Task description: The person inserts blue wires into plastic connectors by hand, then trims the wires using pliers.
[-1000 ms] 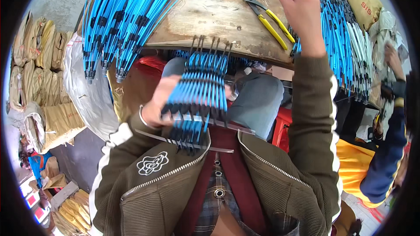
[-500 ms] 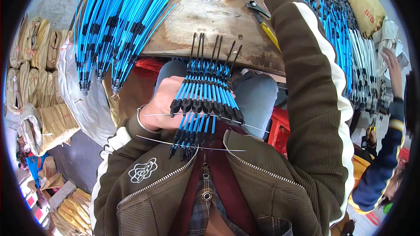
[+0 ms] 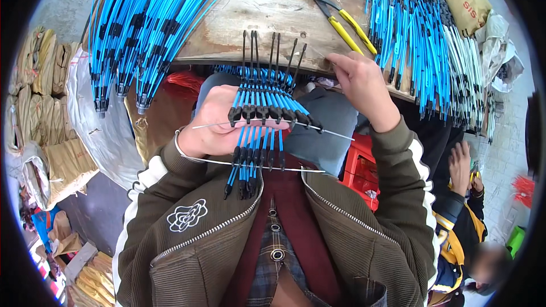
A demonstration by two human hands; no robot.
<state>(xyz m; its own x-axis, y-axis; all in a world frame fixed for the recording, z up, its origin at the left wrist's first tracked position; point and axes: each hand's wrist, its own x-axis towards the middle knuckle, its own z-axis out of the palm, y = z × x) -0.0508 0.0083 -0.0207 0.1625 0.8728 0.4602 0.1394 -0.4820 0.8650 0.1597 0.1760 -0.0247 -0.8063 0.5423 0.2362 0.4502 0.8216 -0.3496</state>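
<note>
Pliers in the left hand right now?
No, the pliers lie on the bench; the left hand holds blue rods.

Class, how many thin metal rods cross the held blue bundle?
2: the upper rod by the left hand, the lower rod nearer the jacket. Others could be hidden.

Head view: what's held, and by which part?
Left hand holds the bundle of thin, black-tipped blue rods around its middle; whether the right hand holds anything can't be told.
</note>
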